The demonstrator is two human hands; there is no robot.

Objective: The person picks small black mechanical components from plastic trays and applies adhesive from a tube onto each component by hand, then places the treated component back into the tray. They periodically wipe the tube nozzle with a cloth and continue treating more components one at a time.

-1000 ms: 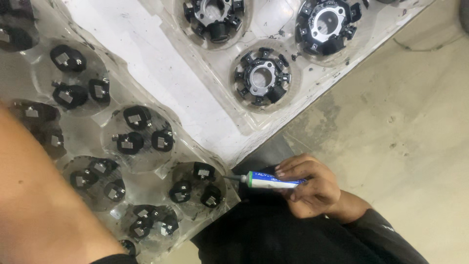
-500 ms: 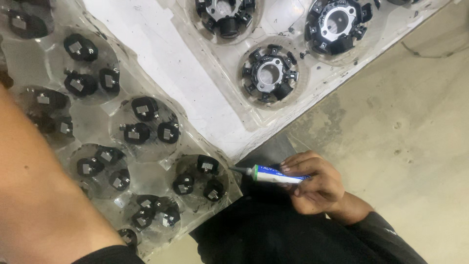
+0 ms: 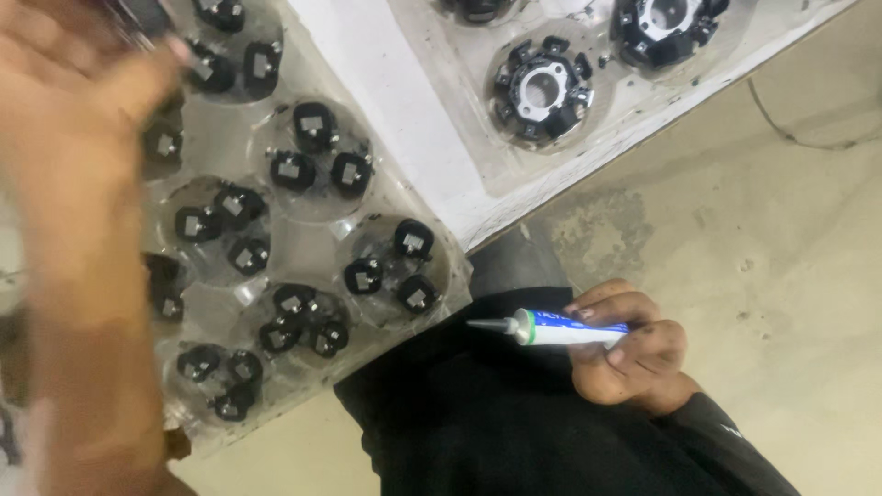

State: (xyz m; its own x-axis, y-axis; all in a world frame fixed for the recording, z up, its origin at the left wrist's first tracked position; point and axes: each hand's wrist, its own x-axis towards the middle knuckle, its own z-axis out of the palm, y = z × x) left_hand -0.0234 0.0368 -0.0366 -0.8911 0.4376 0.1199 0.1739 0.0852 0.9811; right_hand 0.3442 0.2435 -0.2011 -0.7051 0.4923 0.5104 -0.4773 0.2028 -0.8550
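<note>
Tube (image 3: 568, 329) pinched in right hand (image 3: 629, 354) fingers, nozzle toward clear tray (image 3: 276, 239) | left hand (image 3: 69, 138) blurred above tray, grip indeterminable.

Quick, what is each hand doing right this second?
Left hand: blurred over the clear tray of small black parts; open or shut cannot be told.
Right hand: closed around a small white tube with a pointed nozzle.

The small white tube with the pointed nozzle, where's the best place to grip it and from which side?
Probably best gripped around the tube body behind the green collar, from the rear end. It lies roughly level, with its pointed nozzle aimed left toward the clear tray of black parts. The right hand already wraps that rear half, leaving the tip free. The left hand is blurred over the tray.
</note>
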